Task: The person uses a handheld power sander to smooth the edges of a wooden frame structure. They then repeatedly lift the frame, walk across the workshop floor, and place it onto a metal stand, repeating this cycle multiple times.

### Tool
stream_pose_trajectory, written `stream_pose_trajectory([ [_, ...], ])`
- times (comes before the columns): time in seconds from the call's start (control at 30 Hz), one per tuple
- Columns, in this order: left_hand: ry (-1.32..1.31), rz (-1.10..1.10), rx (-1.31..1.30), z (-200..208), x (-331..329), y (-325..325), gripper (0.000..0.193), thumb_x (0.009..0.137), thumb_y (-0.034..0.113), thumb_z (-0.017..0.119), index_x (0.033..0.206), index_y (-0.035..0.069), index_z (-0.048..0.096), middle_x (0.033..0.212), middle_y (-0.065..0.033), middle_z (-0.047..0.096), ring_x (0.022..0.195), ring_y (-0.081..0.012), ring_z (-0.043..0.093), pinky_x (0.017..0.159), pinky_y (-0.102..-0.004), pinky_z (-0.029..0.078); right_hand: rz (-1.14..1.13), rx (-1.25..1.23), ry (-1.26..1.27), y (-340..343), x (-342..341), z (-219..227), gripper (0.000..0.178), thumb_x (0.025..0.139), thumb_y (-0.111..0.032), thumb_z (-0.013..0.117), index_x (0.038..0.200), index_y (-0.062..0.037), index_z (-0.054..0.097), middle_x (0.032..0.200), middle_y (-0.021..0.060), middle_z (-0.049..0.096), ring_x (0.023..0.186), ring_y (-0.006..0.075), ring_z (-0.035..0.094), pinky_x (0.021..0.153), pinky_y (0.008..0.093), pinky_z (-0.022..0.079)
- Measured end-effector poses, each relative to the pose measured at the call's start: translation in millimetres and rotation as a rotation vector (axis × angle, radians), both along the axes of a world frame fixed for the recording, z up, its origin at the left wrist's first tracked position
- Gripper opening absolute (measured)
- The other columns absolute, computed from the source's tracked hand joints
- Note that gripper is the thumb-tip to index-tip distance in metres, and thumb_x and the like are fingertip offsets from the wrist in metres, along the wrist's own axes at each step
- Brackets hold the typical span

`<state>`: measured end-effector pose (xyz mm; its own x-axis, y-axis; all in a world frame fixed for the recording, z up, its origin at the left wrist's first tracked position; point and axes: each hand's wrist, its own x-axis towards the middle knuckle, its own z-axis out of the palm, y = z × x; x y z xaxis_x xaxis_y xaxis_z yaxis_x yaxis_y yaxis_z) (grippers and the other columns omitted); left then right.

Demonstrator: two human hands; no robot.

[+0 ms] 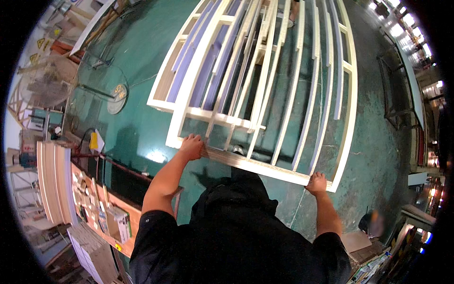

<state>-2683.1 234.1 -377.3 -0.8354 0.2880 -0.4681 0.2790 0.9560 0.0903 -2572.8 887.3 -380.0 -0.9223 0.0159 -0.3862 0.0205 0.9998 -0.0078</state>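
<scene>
A large pale wooden frame point(265, 167) spans the space before me, with long slats point(286, 106) lying lengthwise in it, some with bluish-purple faces. My left hand point(192, 147) is closed over its near rail close to the left corner. By the right corner, my right hand point(317, 182) grips the same rail, fingers curled over the top. A second pale frame point(163, 105) shows beneath and to the left, partly covered by the first. The undersides of both hands' grips are hidden.
Part of another person's leg point(293, 13) shows at the far end. A round stand base point(117, 98) is on the green floor at left. Wood blocks lie on an orange-brown bench point(135, 215) beside stacked boards point(54, 182). A long table point(409, 71) stands at right.
</scene>
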Motion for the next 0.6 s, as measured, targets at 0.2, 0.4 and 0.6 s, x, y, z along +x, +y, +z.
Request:
stream_pose_trajectory([
  [0.2,-0.118,0.041,-0.066,6,-66,-70,0.051,0.071,0.028,0.084,0.119,0.018,0.070,0.127,-0.0086,0.056,0.127,-0.0356,0.049,0.105,-0.0495,0.045,-0.022,0.061,-0.079,-77,-82,5,0.052,0.065,-0.039,0.089,0.103,-0.0099,0.069,0.114,0.0087,0.061,0.115,0.0345,0.055,0.098,0.0502,0.049],
  [0.4,-0.063,0.088,0.002,-15,-126,-173,0.049,0.066,0.027,0.087,0.111,0.015,0.072,0.123,-0.0068,0.057,0.122,-0.0340,0.051,0.105,-0.0484,0.045,-0.016,0.077,-0.076,-184,-150,17,0.054,0.063,-0.036,0.089,0.107,-0.0134,0.067,0.115,0.0069,0.061,0.116,0.0326,0.055,0.097,0.0512,0.049],
  [0.6,-0.039,0.094,0.005,-61,-186,-288,0.048,0.064,0.026,0.088,0.107,0.014,0.071,0.121,-0.0069,0.057,0.120,-0.0327,0.052,0.105,-0.0491,0.045,-0.023,0.037,-0.070,-296,-209,-20,0.058,0.061,-0.033,0.091,0.110,-0.0174,0.066,0.116,0.0062,0.059,0.117,0.0329,0.054,0.098,0.0535,0.047],
])
